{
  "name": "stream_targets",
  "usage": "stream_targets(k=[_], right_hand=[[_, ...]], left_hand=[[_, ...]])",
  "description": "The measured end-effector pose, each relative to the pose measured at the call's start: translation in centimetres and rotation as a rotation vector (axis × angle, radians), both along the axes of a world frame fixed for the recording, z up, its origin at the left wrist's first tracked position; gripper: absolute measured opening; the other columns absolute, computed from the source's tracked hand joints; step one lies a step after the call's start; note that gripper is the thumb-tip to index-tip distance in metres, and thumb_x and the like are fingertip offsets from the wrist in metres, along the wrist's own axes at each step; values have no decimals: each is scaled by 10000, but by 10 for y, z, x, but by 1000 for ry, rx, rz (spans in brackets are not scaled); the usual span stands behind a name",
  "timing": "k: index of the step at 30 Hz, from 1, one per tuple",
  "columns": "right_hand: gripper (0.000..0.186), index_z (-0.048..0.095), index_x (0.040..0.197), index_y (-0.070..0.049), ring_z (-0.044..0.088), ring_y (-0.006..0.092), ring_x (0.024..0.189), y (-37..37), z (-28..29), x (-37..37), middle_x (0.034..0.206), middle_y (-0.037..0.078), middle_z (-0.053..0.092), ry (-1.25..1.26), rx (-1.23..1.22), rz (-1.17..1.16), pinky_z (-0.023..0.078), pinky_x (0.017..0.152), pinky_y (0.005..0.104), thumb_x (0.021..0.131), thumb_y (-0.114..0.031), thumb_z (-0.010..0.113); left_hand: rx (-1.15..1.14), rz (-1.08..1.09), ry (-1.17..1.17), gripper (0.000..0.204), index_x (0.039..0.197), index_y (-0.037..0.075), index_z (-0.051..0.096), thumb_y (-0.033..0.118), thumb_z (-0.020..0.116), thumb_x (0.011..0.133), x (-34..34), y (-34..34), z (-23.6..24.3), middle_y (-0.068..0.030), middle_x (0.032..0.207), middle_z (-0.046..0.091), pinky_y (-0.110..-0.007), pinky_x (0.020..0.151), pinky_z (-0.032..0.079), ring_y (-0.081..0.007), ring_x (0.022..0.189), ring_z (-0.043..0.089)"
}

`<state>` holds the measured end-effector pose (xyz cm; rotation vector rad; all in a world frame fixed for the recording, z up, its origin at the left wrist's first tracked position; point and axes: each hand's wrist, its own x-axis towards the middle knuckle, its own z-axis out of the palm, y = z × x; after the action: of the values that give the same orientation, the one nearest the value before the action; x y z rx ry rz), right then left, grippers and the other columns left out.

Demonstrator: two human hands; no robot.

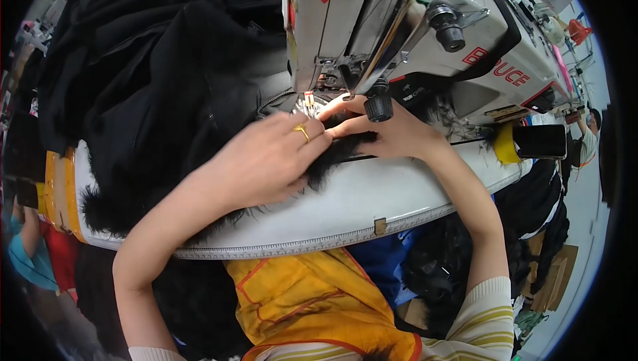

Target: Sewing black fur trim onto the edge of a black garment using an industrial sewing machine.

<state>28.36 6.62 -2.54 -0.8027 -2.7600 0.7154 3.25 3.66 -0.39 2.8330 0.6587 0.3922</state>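
Observation:
Black fabric point(166, 82) with a shaggy fur edge point(106, 211) lies across the white bed of a sewing machine point(332, 15). Just in front of the presser foot point(309, 100), my left hand point(272, 155), with a yellow ring, is closed on the fabric, its thumb tucked partly out of sight. To its right, my right hand point(392, 131) pinches the furry edge, its bent fingers reaching close to the needle area. The fingertips of both hands nearly meet. Tufts of black fur stick out beneath my left hand.
A measuring tape point(319, 241) runs along the table's front edge. At the right end sit a yellow tape roll point(506, 145) and a dark phone-like device point(539, 141). My yellow apron point(312, 301) is below. More black furry material point(435, 268) hangs at lower right. Other people appear at both sides.

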Motion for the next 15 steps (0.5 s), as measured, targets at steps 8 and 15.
stream_targets(k=[8,15], right_hand=[[433,609,1154,-135,544,201,876,-7,-11,3,1251,-15,573,-7,286,-26,453,815,273,750,0,532],[178,652,918,-118,613,260,845,21,-17,19,898,61,632,-202,352,-283,483,724,378,775,-136,547]], left_hand=[[107,133,-124,347,996,-2,625,-17,630,650,-17,-30,-16,-97,1046,614,-316,807,526,-245,1012,601],[217,118,-40,299,1015,30,621,58,588,719,-16,15,-17,-72,1026,626,-296,837,497,-213,1016,587]])
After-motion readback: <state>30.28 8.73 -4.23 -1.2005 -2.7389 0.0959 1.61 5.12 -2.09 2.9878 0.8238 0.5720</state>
